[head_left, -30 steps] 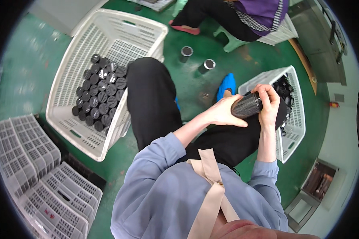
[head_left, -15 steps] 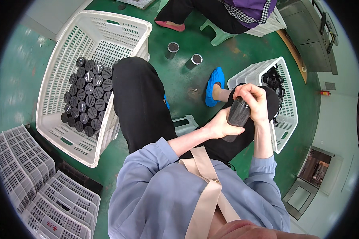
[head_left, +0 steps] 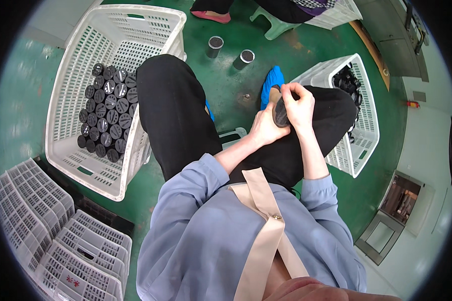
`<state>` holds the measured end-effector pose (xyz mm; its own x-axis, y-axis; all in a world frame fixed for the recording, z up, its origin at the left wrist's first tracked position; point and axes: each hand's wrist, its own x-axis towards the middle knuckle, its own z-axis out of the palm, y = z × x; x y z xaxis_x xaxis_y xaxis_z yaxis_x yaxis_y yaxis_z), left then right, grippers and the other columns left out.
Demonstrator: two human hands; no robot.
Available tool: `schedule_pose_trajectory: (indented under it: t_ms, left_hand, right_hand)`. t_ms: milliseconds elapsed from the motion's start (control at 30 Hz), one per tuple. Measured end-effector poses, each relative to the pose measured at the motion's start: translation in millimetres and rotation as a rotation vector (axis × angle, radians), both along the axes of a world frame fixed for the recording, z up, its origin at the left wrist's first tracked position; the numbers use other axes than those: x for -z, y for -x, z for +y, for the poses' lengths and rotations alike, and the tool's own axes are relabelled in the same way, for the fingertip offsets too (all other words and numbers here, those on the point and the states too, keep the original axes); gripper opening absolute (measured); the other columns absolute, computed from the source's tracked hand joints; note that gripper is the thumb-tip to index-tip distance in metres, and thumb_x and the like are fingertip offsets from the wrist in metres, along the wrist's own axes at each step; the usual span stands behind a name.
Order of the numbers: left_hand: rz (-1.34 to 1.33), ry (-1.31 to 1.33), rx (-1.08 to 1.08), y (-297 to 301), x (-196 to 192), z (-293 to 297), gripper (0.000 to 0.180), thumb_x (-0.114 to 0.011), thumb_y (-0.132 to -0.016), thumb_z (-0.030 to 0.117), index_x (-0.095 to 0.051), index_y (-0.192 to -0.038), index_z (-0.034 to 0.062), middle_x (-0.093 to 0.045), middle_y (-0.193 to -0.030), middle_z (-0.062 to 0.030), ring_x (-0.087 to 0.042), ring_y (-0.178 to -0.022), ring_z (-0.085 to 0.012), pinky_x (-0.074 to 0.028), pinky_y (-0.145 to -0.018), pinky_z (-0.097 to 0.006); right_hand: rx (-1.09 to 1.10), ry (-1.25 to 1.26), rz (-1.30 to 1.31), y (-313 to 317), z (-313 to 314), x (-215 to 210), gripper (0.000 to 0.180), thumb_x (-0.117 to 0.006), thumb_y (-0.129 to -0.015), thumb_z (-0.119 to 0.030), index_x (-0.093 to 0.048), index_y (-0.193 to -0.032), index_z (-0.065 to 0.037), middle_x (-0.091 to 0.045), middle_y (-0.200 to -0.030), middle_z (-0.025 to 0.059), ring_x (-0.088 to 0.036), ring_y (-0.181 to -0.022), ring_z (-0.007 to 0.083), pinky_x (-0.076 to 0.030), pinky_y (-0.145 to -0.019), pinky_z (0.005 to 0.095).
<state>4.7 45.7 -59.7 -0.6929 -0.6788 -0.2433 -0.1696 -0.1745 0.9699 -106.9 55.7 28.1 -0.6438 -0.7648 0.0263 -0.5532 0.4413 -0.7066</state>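
Both my hands are closed around one dark cylindrical part [head_left: 281, 113] held over my right knee. My left hand [head_left: 265, 128] cups it from below and the left. My right hand [head_left: 297, 104] covers its top and right side, fingers curled over it. Most of the part is hidden by my fingers. To my left stands a large white slotted crate [head_left: 80, 165] with several black cylindrical parts [head_left: 108, 118] packed upright along its left half. At my right sits a smaller white crate [head_left: 364, 145] holding dark parts [head_left: 347, 79].
Two loose dark cylinders [head_left: 215, 46] [head_left: 244, 58] stand on the green floor ahead. Another person's legs and a pale green stool [head_left: 273, 25] are at the top. Stacked empty white crates [head_left: 45, 241] fill the lower left. A metal cabinet [head_left: 394, 215] stands at the right.
My hands brought the dark part from the right crate's edge inward and down onto my right knee. The camera has tilted, shifting the crates in the picture.
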Motion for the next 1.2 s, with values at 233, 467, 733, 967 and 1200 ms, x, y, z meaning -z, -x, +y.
schedule_pose_trajectory:
  t_ms: [233,467,733,967,1200]
  left_hand:
    - [0.040,0.421,-0.114,1,-30,-9,0.062,-0.086,-0.070,0.023,-0.057,-0.121,0.0023,-0.072,-0.106,-0.0229,-0.073,-0.101,-0.0425,-0.059,-0.088,-0.051]
    - [0.185,0.532,-0.203,-6,-43,-8,0.069,-0.084,-0.067,0.016,-0.056,-0.130,0.0039,-0.071,-0.110,-0.0207,-0.072,-0.102,-0.0403,-0.059,-0.090,-0.050]
    - [0.287,0.322,-0.037,-19,-66,-8,0.064,-0.083,-0.063,0.019,-0.059,-0.120,0.0025,-0.073,-0.094,-0.0211,-0.073,-0.091,-0.0426,-0.058,-0.082,-0.052]
    - [0.357,0.256,0.095,-19,-73,0,0.065,-0.084,-0.063,0.019,-0.058,-0.120,0.0019,-0.073,-0.095,-0.0210,-0.073,-0.090,-0.0430,-0.058,-0.080,-0.050]
    - [0.286,0.367,-0.109,-7,-62,8,0.067,-0.086,-0.065,0.017,-0.057,-0.124,0.0026,-0.072,-0.105,-0.0192,-0.074,-0.095,-0.0403,-0.061,-0.084,-0.049]
  right_hand:
    - [-0.142,0.253,-0.367,22,31,-33,0.018,-0.073,-0.102,-0.015,-0.072,-0.113,0.000,-0.071,-0.101,-0.0003,-0.063,-0.095,0.0074,-0.051,-0.089,0.0254]
    - [-0.115,0.063,0.233,-20,10,-71,0.014,-0.075,-0.095,-0.013,-0.074,-0.093,0.001,-0.072,-0.090,0.0136,-0.072,-0.081,0.0264,-0.055,-0.075,0.0335]
    - [-0.292,0.217,0.356,-23,22,-93,0.008,-0.071,-0.092,0.000,-0.069,-0.086,0.004,-0.073,-0.085,0.0150,-0.070,-0.074,0.0295,-0.055,-0.069,0.0374]
    - [-0.326,0.179,0.417,-25,34,-106,0.006,-0.072,-0.091,0.001,-0.069,-0.086,0.002,-0.073,-0.085,0.0135,-0.070,-0.074,0.0298,-0.055,-0.068,0.0379]
    - [-0.242,0.210,0.307,-22,25,-97,0.013,-0.078,-0.090,-0.010,-0.071,-0.092,0.002,-0.073,-0.092,0.0117,-0.073,-0.084,0.0265,-0.056,-0.077,0.0353]
